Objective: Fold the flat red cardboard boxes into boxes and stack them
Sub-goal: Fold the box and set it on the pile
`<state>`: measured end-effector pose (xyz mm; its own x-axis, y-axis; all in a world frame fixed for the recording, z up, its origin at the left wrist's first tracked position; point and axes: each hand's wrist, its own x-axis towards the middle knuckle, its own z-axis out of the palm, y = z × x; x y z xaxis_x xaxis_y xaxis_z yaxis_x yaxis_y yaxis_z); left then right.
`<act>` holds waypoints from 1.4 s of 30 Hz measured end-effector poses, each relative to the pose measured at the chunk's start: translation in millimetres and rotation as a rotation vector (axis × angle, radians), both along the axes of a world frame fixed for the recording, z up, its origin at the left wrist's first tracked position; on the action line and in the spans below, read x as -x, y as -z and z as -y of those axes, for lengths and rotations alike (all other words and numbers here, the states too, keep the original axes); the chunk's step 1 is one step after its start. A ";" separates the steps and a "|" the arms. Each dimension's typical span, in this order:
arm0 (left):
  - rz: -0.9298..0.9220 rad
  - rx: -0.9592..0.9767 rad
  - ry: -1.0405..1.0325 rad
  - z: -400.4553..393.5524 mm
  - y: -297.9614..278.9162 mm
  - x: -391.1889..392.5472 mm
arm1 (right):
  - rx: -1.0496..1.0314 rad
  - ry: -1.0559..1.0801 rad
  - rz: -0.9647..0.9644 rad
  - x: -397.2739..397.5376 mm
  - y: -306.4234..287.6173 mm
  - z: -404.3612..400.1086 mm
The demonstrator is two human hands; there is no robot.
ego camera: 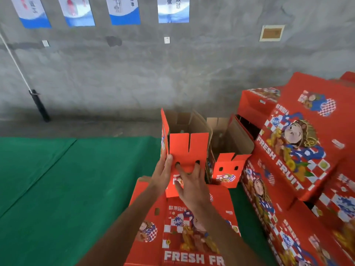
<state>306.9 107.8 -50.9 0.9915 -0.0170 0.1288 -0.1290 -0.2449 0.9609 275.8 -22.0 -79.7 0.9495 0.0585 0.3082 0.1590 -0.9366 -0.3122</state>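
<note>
Centre of the frame: an upright, open-topped red box (187, 148) is standing on the green table (57, 179), its slotted red flap facing the camera. The left hand (162, 174) is lying flat along the box's left edge, fingers straight. The right hand (190, 184) is pressing on the front panel, with two fingertips hooked into the two handle holes. Just right of it, a second open box (229, 166) is standing. At lower centre, a flat printed box (184, 233) is lying beneath the forearms. At right, a pile of flat boxes (299, 150) is leaning.
</note>
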 end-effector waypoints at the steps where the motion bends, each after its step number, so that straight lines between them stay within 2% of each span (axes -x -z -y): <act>1: 0.001 -0.020 -0.007 1.7 1.1 -17.5 | 0.005 0.004 0.006 -17.2 2.2 1.3; 7: 0.016 -0.092 0.085 29.8 41.0 -102.3 | 0.010 0.077 0.013 -94.4 39.4 29.3; 11: 0.024 0.003 0.103 35.1 63.1 -139.0 | -0.001 0.092 0.040 -138.2 51.1 35.1; 15: -0.110 0.068 0.106 36.5 94.3 -166.6 | 0.036 0.077 0.011 -162.1 73.4 40.5; 20: -0.093 -0.010 0.141 41.9 121.9 -182.2 | 0.054 0.099 -0.078 -171.0 108.0 47.3; 26: -0.051 -0.160 0.189 47.1 143.1 -174.1 | 0.053 0.064 -0.172 -159.0 133.1 56.7; 29: -0.013 -0.347 0.174 45.1 141.7 -166.7 | 0.034 0.020 -0.180 -149.8 124.9 62.7; 31: -0.060 -0.471 0.131 39.8 138.8 -155.2 | -0.004 -0.002 -0.171 -136.8 115.2 66.6; 35: -0.064 -0.703 0.102 24.6 128.7 -115.9 | 0.022 -0.040 -0.142 -91.3 97.0 72.0; 39: -0.062 -0.887 0.071 7.8 101.9 -75.9 | 0.058 -0.009 -0.193 -47.2 72.1 79.3; 42: -0.120 -0.985 0.107 -12.9 97.9 -17.9 | 0.083 -0.012 -0.264 11.4 76.4 84.1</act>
